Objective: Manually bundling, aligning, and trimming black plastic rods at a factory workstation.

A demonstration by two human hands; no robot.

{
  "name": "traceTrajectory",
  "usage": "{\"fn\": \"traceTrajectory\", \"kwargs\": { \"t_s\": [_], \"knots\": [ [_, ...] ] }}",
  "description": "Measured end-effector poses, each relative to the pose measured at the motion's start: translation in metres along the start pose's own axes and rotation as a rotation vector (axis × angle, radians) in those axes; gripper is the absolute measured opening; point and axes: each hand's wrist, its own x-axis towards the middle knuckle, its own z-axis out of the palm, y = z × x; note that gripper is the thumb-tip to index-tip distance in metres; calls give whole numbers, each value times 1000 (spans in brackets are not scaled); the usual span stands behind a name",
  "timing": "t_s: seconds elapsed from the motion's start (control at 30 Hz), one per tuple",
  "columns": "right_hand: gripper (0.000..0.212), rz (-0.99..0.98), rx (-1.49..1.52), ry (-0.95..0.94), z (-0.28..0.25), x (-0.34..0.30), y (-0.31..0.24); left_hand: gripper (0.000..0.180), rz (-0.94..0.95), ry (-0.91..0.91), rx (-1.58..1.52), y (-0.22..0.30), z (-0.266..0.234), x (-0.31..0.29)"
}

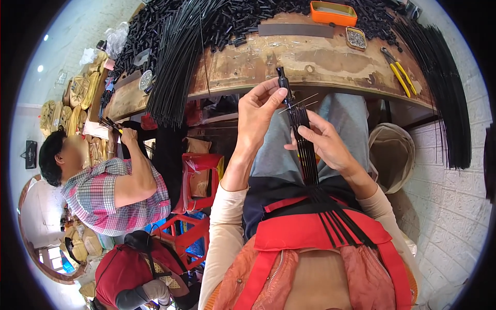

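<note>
My left hand (257,111) pinches a black tube-shaped plastic piece (282,78) between thumb and fingers, just off the workbench's near edge. Below that piece hangs a bunch of thin black rods (307,160), like umbrella ribs, and my right hand (325,140) is closed around its upper part. The rods run down over my lap and onto the red strap band across my front. Near the joint between tube and rods, a few fine wires (305,103) stick out sideways. How the rods join the piece is too small to tell.
On the worn wooden workbench (320,64) lie heaped black tube pieces (227,31), rod bundles (178,67), an orange box (334,13), a tray of small metal bits (355,38) and yellow-handled pliers (399,72). A person in a checked shirt (119,194) works at left; another (129,274) is lower left.
</note>
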Motion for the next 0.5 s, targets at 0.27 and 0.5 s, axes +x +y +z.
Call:
{"fn": "traceTrajectory", "kwargs": {
  "t_s": [0.27,0.5],
  "knots": [
    [37,-4,17,-4,-2,0,-2,36,-41,-117,-97,-4,-5,1],
    [35,-14,16,-3,-4,0,0,36,-18,-87,-99,-3,0,-2]
  ]
}}
